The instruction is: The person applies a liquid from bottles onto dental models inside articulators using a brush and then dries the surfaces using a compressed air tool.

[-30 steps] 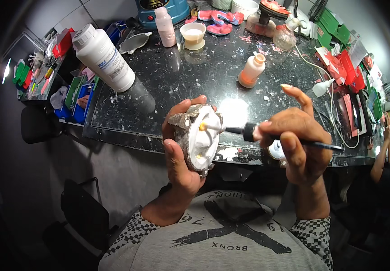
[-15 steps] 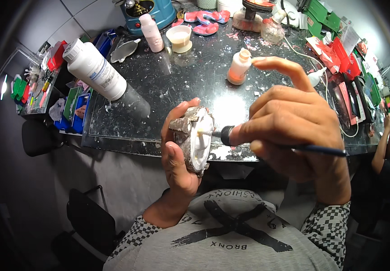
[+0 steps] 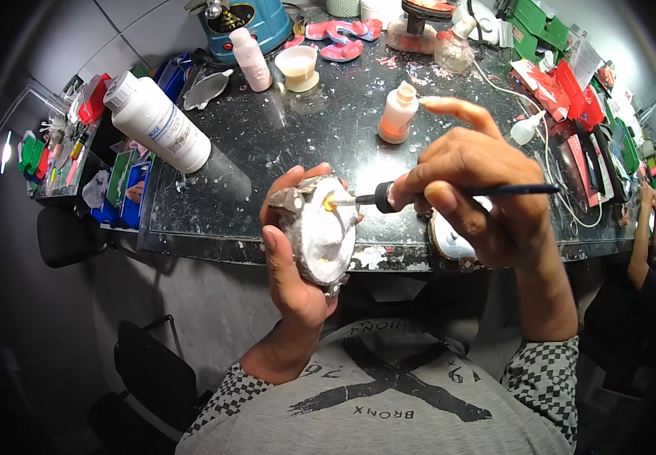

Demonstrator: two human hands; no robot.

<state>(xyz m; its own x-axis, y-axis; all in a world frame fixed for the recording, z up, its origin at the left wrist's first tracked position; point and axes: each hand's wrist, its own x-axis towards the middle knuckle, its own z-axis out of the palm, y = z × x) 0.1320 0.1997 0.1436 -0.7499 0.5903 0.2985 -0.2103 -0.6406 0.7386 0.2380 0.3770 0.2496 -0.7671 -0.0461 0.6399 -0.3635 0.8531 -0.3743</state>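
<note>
I have the left hand (image 3: 295,286) curled around the white mould (image 3: 323,231) near the front edge of the worktop (image 3: 297,144). My right hand (image 3: 487,178) pinches a dark tool (image 3: 383,197); mid-worktop lies open.

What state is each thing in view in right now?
Plaster mold: held, white face showing
Left grip: closed around mold
Dark-handled tool: held, tip at yellow spot
Right grip: closed on tool
Small bottle: upright, uncapped, partly filled
Large white bottle: upright, capped
Pink bottle: upright, cap unclear
Pale cup: upright
</note>
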